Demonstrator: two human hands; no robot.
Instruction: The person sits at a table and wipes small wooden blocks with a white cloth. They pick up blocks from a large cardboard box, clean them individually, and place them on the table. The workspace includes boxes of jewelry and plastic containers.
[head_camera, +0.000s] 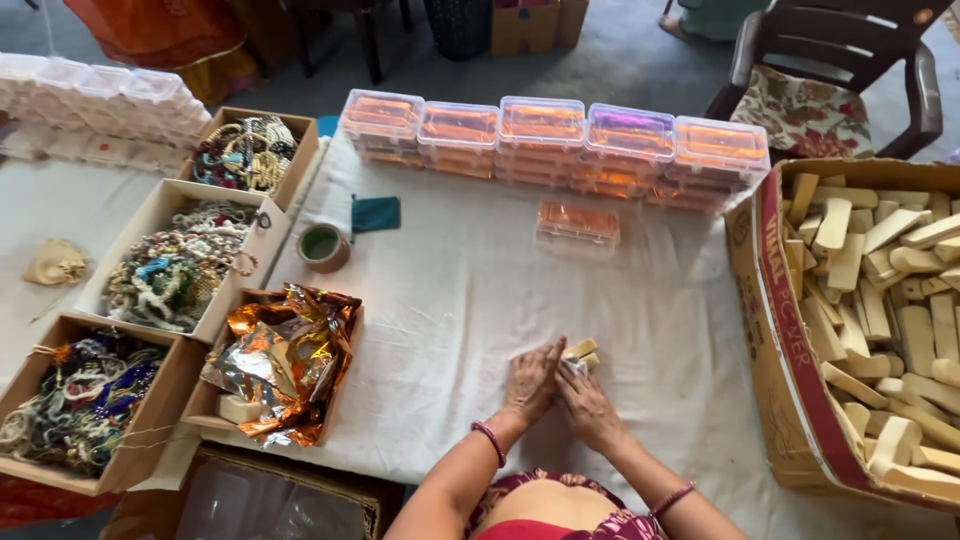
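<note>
My left hand (531, 381) and my right hand (588, 405) meet on the white cloth (470, 300) near the table's front edge. Both are pressed around a small pale wooden block (582, 350) that pokes out past the fingertips, with what looks like a bit of clear wrap at it. Each wrist wears a red bangle. Left of my hands stands an open box of crumpled orange-silver foil (288, 360).
A big cardboard box of pale wooden blocks (880, 300) fills the right side. Stacks of clear orange-tinted plastic cases (555, 140) line the far edge, one single case (577, 222) nearer. Boxes of bead jewellery (180, 265) and a tape roll (323, 246) lie left. A chair (830, 90) stands behind.
</note>
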